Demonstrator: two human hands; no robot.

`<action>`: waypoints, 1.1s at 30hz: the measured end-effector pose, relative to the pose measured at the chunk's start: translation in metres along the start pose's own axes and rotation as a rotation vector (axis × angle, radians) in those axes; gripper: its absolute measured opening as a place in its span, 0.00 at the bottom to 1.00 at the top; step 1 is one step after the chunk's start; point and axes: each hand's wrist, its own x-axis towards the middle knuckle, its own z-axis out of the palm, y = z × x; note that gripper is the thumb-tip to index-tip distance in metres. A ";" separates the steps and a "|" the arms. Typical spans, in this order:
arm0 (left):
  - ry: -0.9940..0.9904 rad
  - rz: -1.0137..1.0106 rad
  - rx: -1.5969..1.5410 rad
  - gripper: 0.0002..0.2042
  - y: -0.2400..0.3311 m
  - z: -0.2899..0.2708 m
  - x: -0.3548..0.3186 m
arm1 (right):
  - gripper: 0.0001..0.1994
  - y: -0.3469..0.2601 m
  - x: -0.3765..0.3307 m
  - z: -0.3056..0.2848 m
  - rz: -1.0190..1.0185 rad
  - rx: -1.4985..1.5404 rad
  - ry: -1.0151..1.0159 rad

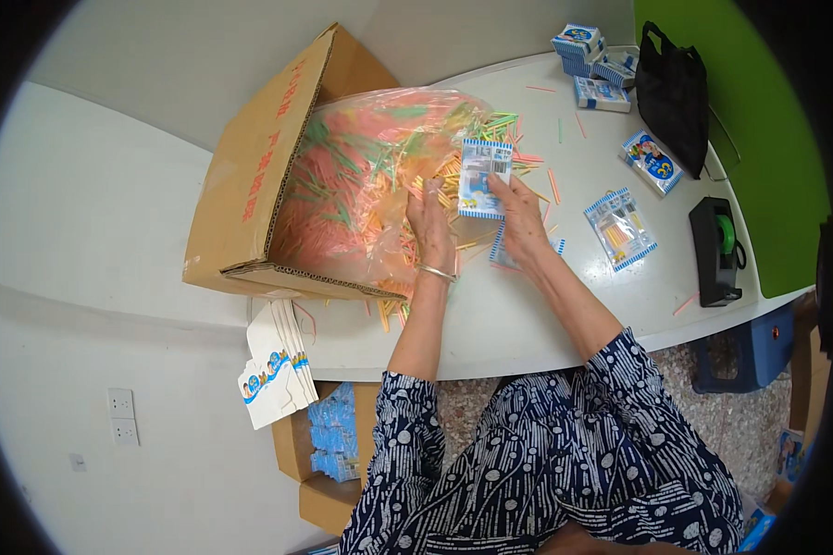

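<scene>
My right hand [525, 222] grips a small blue-and-white printed packet [484, 178], thumb on its face, above the table. To its left is my left hand [431, 229], a bangle at the wrist, its fingers drawn together at the edge of a heap of thin coloured sticks [342, 199]. Whatever those fingers hold, if anything, cannot be told apart from the yellow sticks behind. The pink, green and yellow sticks spill in a clear plastic bag [416, 102] from a tipped cardboard box [250, 176]. Another packet [507, 250] lies partly hidden under my right hand.
On the white table [620, 314], a clear-fronted packet with sticks [620, 228], a tape dispenser [715, 250], a black bag [673, 102] and stacked small boxes [585, 51] stand right. Flat cartons [278, 370] overhang the left edge, above an open box of blue packets [335, 433].
</scene>
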 end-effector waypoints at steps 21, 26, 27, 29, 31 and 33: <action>-0.375 0.039 -0.407 0.18 0.073 0.025 -0.018 | 0.12 -0.058 -0.025 -0.045 0.309 -0.591 -0.529; -0.406 -0.020 -0.388 0.18 0.072 0.028 -0.035 | 0.13 -0.062 -0.030 -0.045 0.377 -0.520 -0.561; -0.390 -0.022 -0.395 0.18 0.072 0.031 -0.039 | 0.13 -0.062 -0.030 -0.047 0.375 -0.519 -0.557; -0.378 -0.026 -0.402 0.18 0.069 0.035 -0.045 | 0.15 -0.063 -0.029 -0.050 0.405 -0.514 -0.563; -0.359 0.035 -0.346 0.19 0.066 0.033 -0.049 | 0.15 -0.062 -0.029 -0.052 0.400 -0.506 -0.575; -0.347 0.068 -0.320 0.19 0.062 0.032 -0.052 | 0.15 -0.062 -0.030 -0.052 0.395 -0.499 -0.587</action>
